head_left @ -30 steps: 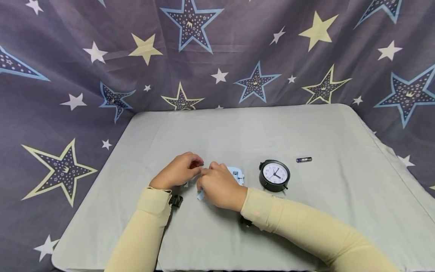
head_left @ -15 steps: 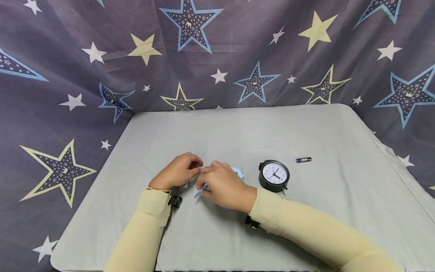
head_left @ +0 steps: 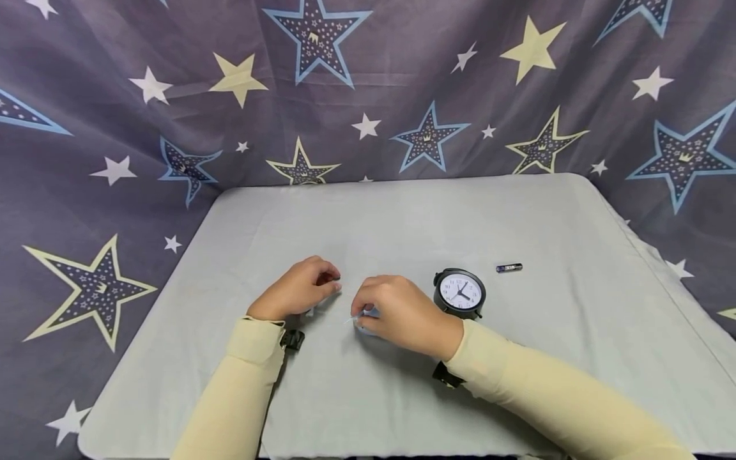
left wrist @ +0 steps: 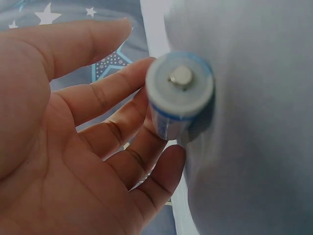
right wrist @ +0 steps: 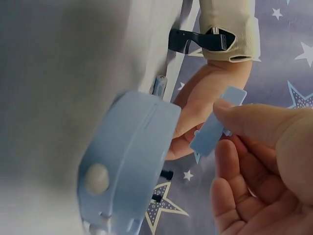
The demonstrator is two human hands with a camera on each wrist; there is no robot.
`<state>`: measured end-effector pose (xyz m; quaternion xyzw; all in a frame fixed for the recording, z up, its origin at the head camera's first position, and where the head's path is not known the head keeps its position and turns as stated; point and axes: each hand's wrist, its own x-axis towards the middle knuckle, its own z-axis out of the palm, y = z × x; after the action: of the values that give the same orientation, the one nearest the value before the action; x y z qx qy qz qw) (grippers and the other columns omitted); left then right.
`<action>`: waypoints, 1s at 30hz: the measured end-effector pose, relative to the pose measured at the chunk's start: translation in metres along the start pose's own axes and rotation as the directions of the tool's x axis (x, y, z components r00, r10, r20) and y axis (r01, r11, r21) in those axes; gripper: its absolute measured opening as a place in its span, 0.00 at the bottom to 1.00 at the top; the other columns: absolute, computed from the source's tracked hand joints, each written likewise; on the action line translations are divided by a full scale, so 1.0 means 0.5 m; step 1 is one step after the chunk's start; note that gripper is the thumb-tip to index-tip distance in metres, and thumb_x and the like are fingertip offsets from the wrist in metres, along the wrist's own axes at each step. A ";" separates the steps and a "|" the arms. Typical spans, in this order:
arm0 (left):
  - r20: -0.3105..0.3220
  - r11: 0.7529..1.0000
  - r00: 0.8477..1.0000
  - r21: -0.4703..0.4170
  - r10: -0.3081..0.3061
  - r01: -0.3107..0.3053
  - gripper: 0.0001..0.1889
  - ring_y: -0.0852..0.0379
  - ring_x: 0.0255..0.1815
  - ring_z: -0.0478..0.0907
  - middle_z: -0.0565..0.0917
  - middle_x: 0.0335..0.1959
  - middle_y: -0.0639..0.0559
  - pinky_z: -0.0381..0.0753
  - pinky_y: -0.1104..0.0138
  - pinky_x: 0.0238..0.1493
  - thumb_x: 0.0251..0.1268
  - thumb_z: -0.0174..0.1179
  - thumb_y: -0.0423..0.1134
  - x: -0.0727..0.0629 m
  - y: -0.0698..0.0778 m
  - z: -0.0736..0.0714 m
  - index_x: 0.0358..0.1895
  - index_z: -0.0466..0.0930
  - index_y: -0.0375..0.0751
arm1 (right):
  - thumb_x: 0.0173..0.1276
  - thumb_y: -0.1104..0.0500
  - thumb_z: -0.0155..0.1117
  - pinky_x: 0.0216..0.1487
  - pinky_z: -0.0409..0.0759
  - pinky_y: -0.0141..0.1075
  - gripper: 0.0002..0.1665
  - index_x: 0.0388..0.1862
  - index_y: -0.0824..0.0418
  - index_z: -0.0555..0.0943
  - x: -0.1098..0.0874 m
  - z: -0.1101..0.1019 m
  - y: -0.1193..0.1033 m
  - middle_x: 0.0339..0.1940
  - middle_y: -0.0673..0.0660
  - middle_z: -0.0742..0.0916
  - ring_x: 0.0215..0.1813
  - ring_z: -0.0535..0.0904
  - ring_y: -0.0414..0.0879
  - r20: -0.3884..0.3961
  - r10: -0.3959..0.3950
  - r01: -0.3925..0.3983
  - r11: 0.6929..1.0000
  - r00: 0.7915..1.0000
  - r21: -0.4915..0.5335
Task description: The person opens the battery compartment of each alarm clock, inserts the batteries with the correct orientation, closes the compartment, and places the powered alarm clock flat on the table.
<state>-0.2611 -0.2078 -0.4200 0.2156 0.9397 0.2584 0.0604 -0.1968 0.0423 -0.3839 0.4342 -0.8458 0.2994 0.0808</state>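
Observation:
My right hand [head_left: 402,313] pinches a light-blue battery cover [right wrist: 208,132] between thumb and fingers. In the right wrist view the cover is apart from a light-blue plastic case [right wrist: 129,156] on the table, which has a white button and small black knobs. The right hand hides most of this case in the head view. My left hand [head_left: 301,287] rests left of it, fingers loosely bent and thumb lifted away. A battery [left wrist: 176,93] with a white-and-blue wrapper lies on the cloth beside its fingertips.
A black round alarm clock [head_left: 460,292] stands on the grey-covered table [head_left: 368,223] right of my right hand. Farther right lies another battery [head_left: 509,268], dark and small. A star-patterned cloth [head_left: 379,64] rises behind the table.
My right hand has drawn back to the right, away from the left hand, taking the battery cover with it. The left hand stays nearly in place.

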 end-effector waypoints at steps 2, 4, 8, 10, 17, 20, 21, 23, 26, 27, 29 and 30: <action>-0.001 1.000 1.000 -0.001 0.002 -0.002 0.13 0.54 0.46 0.80 0.83 0.47 0.48 0.80 0.56 0.53 0.73 0.63 0.41 0.001 -0.001 0.001 0.53 0.85 0.40 | 0.61 0.64 0.76 0.44 0.81 0.31 0.06 0.33 0.53 0.89 -0.008 -0.005 0.002 0.34 0.43 0.88 0.39 0.84 0.40 -0.004 0.018 -0.018 1.000 1.000 0.005; -0.003 1.000 1.000 -0.001 0.001 -0.001 0.12 0.54 0.46 0.80 0.83 0.46 0.48 0.80 0.57 0.53 0.72 0.64 0.41 0.002 -0.001 0.002 0.52 0.85 0.39 | 0.61 0.62 0.77 0.44 0.80 0.31 0.06 0.33 0.52 0.89 -0.017 -0.009 0.005 0.33 0.41 0.88 0.39 0.84 0.39 -0.008 0.039 -0.039 0.999 0.999 0.000; -0.002 1.000 1.000 -0.003 -0.013 0.013 0.12 0.54 0.45 0.80 0.83 0.45 0.49 0.80 0.57 0.52 0.72 0.64 0.41 0.004 0.000 0.004 0.52 0.86 0.40 | 0.59 0.62 0.79 0.44 0.81 0.31 0.07 0.32 0.50 0.89 -0.037 -0.018 0.013 0.33 0.39 0.87 0.39 0.83 0.37 -0.031 0.071 -0.071 0.997 0.997 -0.001; -0.002 1.000 1.000 -0.004 -0.021 0.021 0.12 0.54 0.44 0.79 0.83 0.44 0.50 0.80 0.57 0.51 0.72 0.64 0.42 0.005 0.001 0.004 0.51 0.86 0.40 | 0.58 0.62 0.79 0.44 0.81 0.31 0.07 0.31 0.50 0.90 -0.047 -0.025 0.016 0.32 0.39 0.87 0.38 0.83 0.35 -0.048 0.076 -0.076 0.997 0.996 0.006; -0.002 0.999 0.999 -0.002 -0.037 0.037 0.11 0.55 0.43 0.79 0.83 0.43 0.51 0.79 0.58 0.51 0.72 0.64 0.43 0.006 0.002 0.002 0.51 0.85 0.42 | 0.57 0.62 0.81 0.45 0.83 0.32 0.07 0.31 0.49 0.91 -0.077 -0.044 0.030 0.33 0.39 0.89 0.40 0.84 0.34 -0.103 0.083 -0.084 0.996 0.991 -0.004; -0.002 0.999 0.999 -0.004 -0.038 0.038 0.11 0.55 0.43 0.79 0.83 0.43 0.51 0.79 0.58 0.50 0.72 0.64 0.43 0.005 0.003 0.001 0.51 0.85 0.42 | 0.56 0.62 0.81 0.47 0.83 0.33 0.09 0.30 0.49 0.90 -0.089 -0.049 0.033 0.34 0.39 0.89 0.42 0.84 0.34 -0.123 0.088 -0.089 0.996 0.989 -0.006; -0.002 0.999 0.999 -0.004 -0.036 0.036 0.11 0.55 0.43 0.79 0.83 0.43 0.51 0.79 0.58 0.50 0.72 0.64 0.42 0.005 0.002 0.001 0.51 0.85 0.42 | 0.56 0.63 0.82 0.47 0.83 0.33 0.09 0.30 0.48 0.90 -0.093 -0.051 0.033 0.34 0.39 0.89 0.42 0.84 0.34 -0.130 0.085 -0.087 0.996 0.988 -0.006; -0.003 0.999 0.999 -0.001 -0.033 0.033 0.11 0.55 0.43 0.79 0.83 0.43 0.51 0.79 0.58 0.50 0.72 0.64 0.42 0.005 0.001 0.001 0.51 0.85 0.42 | 0.55 0.63 0.82 0.48 0.83 0.33 0.10 0.30 0.48 0.90 -0.101 -0.053 0.034 0.34 0.38 0.89 0.43 0.84 0.34 -0.145 0.076 -0.078 0.997 0.987 -0.010; -0.003 0.999 0.999 0.003 -0.034 0.034 0.11 0.55 0.43 0.79 0.83 0.43 0.51 0.79 0.58 0.50 0.72 0.64 0.42 0.005 0.003 0.001 0.51 0.85 0.41 | 0.54 0.63 0.83 0.49 0.82 0.33 0.11 0.30 0.48 0.90 -0.112 -0.058 0.036 0.34 0.38 0.89 0.43 0.84 0.35 -0.157 0.054 -0.056 0.998 0.986 -0.013; -0.003 0.999 0.999 0.002 -0.035 0.035 0.11 0.55 0.44 0.79 0.83 0.43 0.51 0.79 0.58 0.50 0.72 0.64 0.42 0.006 0.003 0.001 0.51 0.85 0.41 | 0.54 0.64 0.83 0.49 0.82 0.33 0.11 0.30 0.48 0.90 -0.115 -0.060 0.036 0.34 0.38 0.89 0.44 0.84 0.35 -0.159 0.048 -0.051 0.999 0.986 -0.013; -0.002 0.999 0.999 -0.002 -0.040 0.040 0.12 0.55 0.44 0.79 0.83 0.44 0.51 0.79 0.58 0.50 0.72 0.64 0.42 0.005 0.007 0.000 0.51 0.85 0.41 | 0.54 0.63 0.83 0.50 0.82 0.32 0.11 0.30 0.48 0.90 -0.120 -0.064 0.039 0.34 0.39 0.89 0.43 0.84 0.35 -0.162 0.033 -0.037 0.999 0.986 -0.021; -0.001 0.999 0.999 -0.002 -0.041 0.041 0.12 0.55 0.44 0.79 0.83 0.44 0.51 0.79 0.58 0.50 0.72 0.64 0.42 0.005 0.007 0.000 0.51 0.85 0.41 | 0.54 0.63 0.83 0.50 0.82 0.32 0.11 0.30 0.48 0.90 -0.123 -0.066 0.041 0.34 0.39 0.89 0.43 0.84 0.34 -0.160 0.027 -0.032 0.999 0.987 -0.026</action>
<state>-0.2622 -0.2039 -0.4180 0.1962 0.9437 0.2581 0.0656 -0.1795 0.1127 -0.3905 0.3950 -0.8471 0.3222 0.1503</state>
